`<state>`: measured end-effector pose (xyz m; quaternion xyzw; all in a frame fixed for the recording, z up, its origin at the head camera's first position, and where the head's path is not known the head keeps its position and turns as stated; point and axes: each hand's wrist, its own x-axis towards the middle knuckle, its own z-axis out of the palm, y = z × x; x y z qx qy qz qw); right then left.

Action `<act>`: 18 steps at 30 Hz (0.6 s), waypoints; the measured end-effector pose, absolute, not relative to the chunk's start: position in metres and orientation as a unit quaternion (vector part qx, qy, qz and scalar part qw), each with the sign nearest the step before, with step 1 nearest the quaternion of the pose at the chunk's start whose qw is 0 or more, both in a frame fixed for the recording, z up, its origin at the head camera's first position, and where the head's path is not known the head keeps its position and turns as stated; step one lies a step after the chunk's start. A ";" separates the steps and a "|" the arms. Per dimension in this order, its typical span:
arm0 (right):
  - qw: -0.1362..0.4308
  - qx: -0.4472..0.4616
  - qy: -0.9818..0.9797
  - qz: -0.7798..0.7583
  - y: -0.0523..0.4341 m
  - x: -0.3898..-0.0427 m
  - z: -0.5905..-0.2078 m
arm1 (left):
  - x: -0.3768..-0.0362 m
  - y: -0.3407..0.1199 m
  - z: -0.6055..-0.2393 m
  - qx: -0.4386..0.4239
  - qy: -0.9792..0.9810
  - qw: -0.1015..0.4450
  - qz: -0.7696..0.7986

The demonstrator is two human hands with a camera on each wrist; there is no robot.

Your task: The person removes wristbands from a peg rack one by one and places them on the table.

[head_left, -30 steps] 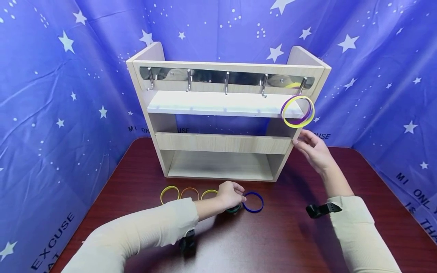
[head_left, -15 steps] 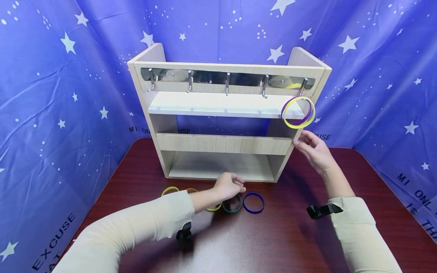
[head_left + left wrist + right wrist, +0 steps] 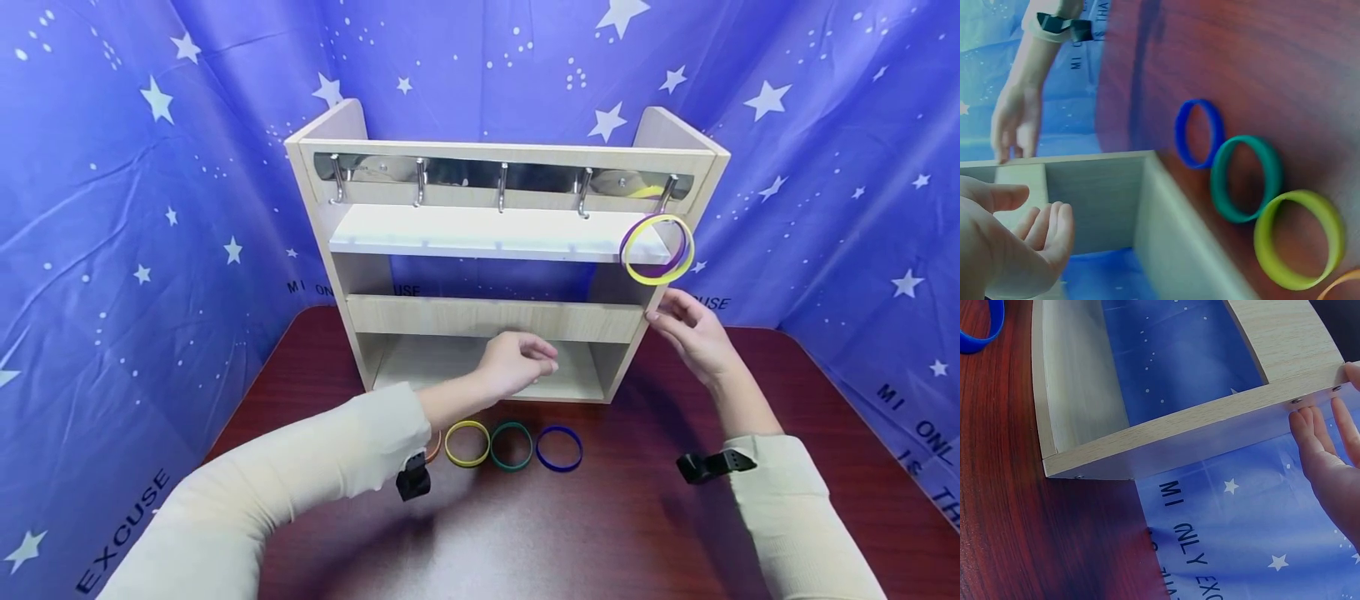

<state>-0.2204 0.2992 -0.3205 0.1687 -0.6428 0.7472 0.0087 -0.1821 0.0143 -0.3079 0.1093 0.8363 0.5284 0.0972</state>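
Note:
My left hand [image 3: 525,363] hovers empty in front of the wooden rack's [image 3: 491,318] lower shelf, fingers loosely curled; the left wrist view shows its bare palm [image 3: 1019,240]. Below it on the table lie a yellow ring [image 3: 467,442], a green ring [image 3: 512,446] and a blue ring [image 3: 559,448] in a row. An orange ring [image 3: 434,447] peeks out from behind my left sleeve. My right hand [image 3: 667,310] touches the rack's right side panel [image 3: 1222,434] with straight fingers [image 3: 1311,434]. A yellow ring [image 3: 657,250] and a purple ring [image 3: 678,248] hang on the rightmost hook.
The rack stands at the back of the dark red table [image 3: 600,533] and has a row of several metal hooks [image 3: 501,185], the others bare. Blue star-print cloth [image 3: 135,208] closes in the back and both sides.
My left hand has lifted off the rings on the table and moved up and slightly right toward the rack's lower shelf, uncovering the yellow and green rings. The right hand has stayed on the rack.

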 end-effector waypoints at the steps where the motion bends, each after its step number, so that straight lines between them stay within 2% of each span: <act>1: 0.009 0.169 -0.642 0.748 0.299 -0.220 -0.320 | -0.183 0.015 -0.302 0.117 0.838 0.093 0.525; 12: 0.010 0.174 -0.639 0.749 0.298 -0.221 -0.319 | -0.192 0.022 -0.242 0.165 0.818 0.052 0.549; 18: 0.011 0.170 -0.638 0.751 0.298 -0.220 -0.320 | -0.192 0.034 -0.221 0.186 0.803 0.027 0.566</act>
